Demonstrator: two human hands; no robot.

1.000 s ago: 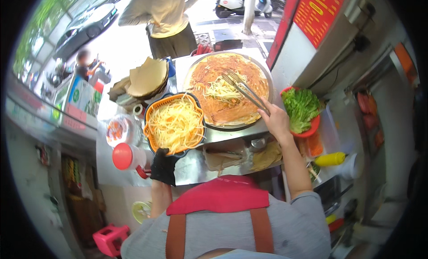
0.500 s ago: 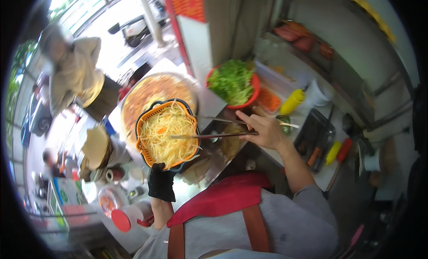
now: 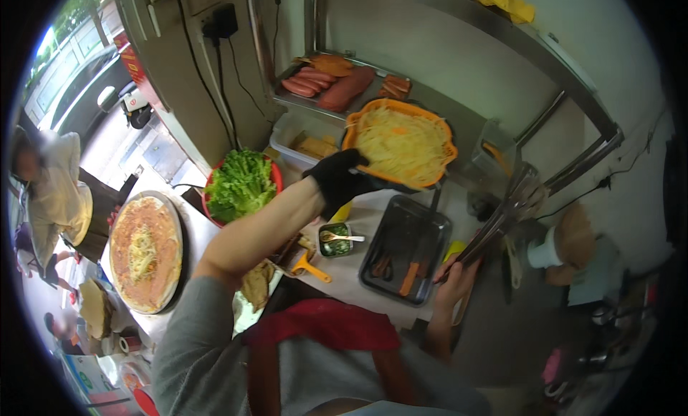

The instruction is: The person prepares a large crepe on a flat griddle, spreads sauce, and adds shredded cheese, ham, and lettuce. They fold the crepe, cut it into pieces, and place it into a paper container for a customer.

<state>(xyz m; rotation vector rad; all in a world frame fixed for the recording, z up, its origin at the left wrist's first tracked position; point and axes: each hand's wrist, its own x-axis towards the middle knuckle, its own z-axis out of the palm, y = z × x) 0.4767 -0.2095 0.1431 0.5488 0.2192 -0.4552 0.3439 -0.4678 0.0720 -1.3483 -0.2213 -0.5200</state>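
Note:
My left hand [image 3: 338, 181], in a black glove, is closed on the near rim of an orange basket [image 3: 350, 135] that has a dark outer bowl. Pale shredded potato [image 3: 401, 140] with a few orange bits fills it. This basket is raised over the back of the counter, beside the metal shelf. In my bare right hand [image 3: 457, 285] are long, dark metal tongs [image 3: 494, 226], blurred and pointing up and away to the right. Far left, a large round flatbread [image 3: 125, 251] spread with reddish sauce lies on a round plate, a heap of pale shreds [image 3: 143, 252] at its middle.
A red bowl of lettuce [image 3: 244, 185] stands beside a clear tub [image 3: 304, 140]. Sausages [image 3: 309, 80] lie on the metal shelf [image 3: 459, 108]. Nearer are a black tray [image 3: 394, 237], a small dish of green bits [image 3: 335, 240] and an orange-handled scraper [image 3: 312, 268]. A person [image 3: 54, 187] stands outside, left.
The basket has moved with my left hand from over the flatbread to the shelf side at right. My right hand has swung right with the tongs. The view has turned right; shreds show on the flatbread.

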